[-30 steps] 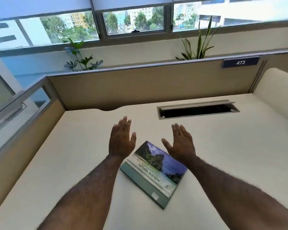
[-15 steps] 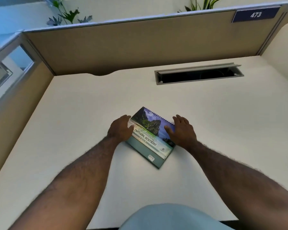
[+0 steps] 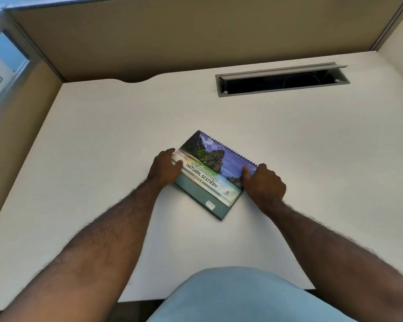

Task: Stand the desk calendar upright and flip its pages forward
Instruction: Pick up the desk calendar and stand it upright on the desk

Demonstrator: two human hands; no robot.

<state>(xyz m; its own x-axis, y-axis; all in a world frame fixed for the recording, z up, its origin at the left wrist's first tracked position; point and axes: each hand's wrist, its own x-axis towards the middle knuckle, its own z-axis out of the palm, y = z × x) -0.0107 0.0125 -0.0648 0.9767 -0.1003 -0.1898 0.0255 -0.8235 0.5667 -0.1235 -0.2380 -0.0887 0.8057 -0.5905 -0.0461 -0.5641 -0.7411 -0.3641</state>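
The desk calendar (image 3: 211, 173) lies flat on the white desk (image 3: 312, 159), turned at an angle, spiral binding along its far right edge. Its cover shows a cliff scene and the words "Natural Scenery" above a teal base. My left hand (image 3: 164, 168) grips the calendar's left short edge, thumb on the cover. My right hand (image 3: 264, 183) holds the right end near the spiral, fingers curled over the edge and thumb on the cover.
An open cable slot (image 3: 282, 80) with a grey flap is set into the desk at the back right. Tan partition walls (image 3: 196, 38) close off the back and left sides. My light blue shirt (image 3: 237, 296) shows at the near edge.
My head has tilted further down, so the window and plants are out of view. Both hands came down from hovering above the desk and closed on the calendar's two ends.
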